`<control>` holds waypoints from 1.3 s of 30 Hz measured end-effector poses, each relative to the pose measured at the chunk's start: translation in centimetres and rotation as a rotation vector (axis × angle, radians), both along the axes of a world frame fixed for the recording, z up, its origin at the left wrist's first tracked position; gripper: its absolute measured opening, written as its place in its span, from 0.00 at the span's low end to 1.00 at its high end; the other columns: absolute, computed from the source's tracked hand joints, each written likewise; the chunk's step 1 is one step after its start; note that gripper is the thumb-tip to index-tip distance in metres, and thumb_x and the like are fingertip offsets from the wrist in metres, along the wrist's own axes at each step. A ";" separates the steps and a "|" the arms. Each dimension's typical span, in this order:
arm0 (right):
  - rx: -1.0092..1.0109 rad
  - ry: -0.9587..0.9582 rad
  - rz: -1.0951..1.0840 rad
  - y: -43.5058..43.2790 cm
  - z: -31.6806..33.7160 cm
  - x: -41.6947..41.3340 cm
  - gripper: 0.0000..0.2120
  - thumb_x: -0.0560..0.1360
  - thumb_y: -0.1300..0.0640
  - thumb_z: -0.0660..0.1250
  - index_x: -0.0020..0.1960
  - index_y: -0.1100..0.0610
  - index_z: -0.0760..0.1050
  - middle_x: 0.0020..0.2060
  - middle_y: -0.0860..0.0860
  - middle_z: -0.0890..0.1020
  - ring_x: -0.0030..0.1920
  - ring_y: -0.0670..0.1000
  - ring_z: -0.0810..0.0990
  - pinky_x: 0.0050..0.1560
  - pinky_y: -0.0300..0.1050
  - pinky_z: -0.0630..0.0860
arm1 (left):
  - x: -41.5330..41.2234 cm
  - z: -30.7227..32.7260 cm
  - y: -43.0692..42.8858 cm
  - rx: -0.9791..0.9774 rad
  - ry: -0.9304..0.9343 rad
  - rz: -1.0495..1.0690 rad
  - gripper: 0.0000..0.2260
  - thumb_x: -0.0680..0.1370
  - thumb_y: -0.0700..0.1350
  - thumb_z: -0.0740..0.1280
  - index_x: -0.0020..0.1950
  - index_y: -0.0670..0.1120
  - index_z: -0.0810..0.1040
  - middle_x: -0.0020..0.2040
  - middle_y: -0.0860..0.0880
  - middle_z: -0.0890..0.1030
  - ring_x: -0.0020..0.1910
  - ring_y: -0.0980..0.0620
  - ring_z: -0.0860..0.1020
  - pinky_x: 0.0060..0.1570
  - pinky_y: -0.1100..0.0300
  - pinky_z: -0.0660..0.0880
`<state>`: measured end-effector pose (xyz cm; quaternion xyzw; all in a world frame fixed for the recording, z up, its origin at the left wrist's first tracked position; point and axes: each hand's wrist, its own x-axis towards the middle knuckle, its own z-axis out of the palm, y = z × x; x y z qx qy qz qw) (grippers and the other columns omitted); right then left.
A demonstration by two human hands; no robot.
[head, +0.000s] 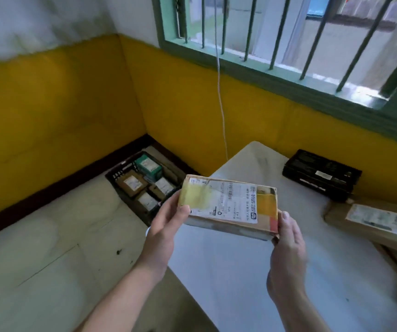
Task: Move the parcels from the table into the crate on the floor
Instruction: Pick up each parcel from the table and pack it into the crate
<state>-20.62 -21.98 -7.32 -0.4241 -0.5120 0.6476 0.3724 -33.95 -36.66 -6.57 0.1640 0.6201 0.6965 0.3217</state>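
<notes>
A cardboard parcel [228,207] with a white shipping label and yellow tape is held in the air between both hands, tilted so its labelled top faces the camera. The left hand [166,224] has its grip pinching the parcel's left short edge, thumb on top and fingers hidden beneath. The right hand [286,238] has its grip clamped on the near right corner, thumb against the side, palm wrapping under. The parcel hangs over the bench's [252,271] far left corner, clear of the surface.

Beyond the left grip and lower, the dark crate [118,174] sits on the floor [49,248] in the corner of the yellow wall [61,104], already holding several brown and green boxes [148,167]; little bare room shows inside it. Between grip and crate lies open floor with nothing in the way.

To the right of the right grip, a black box [322,174] rests at the bench's far edge, and a brown labelled parcel [372,220] lies just beside it, both well apart from the hands. A thin white cord [220,92] hangs from the barred window [288,32] behind the held parcel.
</notes>
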 end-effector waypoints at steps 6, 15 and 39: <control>-0.068 -0.135 0.146 -8.0 -2.4 -11.6 0.14 0.83 0.49 0.56 0.46 0.48 0.79 0.42 0.44 0.84 0.50 0.45 0.79 0.60 0.50 0.72 | -10.7 -2.3 -9.7 -0.158 -0.026 0.114 0.15 0.72 0.61 0.68 0.58 0.72 0.77 0.57 0.60 0.83 0.60 0.57 0.80 0.61 0.55 0.74; -0.166 -0.252 0.320 -14.2 -5.3 -25.5 0.15 0.82 0.45 0.55 0.50 0.50 0.77 0.47 0.51 0.81 0.53 0.47 0.76 0.60 0.47 0.67 | -23.9 -6.2 -16.5 -0.310 -0.093 0.190 0.10 0.79 0.57 0.66 0.53 0.75 0.73 0.50 0.74 0.79 0.55 0.70 0.73 0.48 0.67 0.67; -0.396 -0.548 0.207 -5.2 -18.9 -61.6 0.20 0.80 0.51 0.64 0.71 0.51 0.70 0.54 0.45 0.81 0.51 0.45 0.75 0.55 0.43 0.66 | -63.3 -18.8 -5.6 -0.724 -0.213 -0.015 0.22 0.79 0.45 0.67 0.72 0.59 0.70 0.53 0.63 0.79 0.59 0.57 0.75 0.59 0.59 0.66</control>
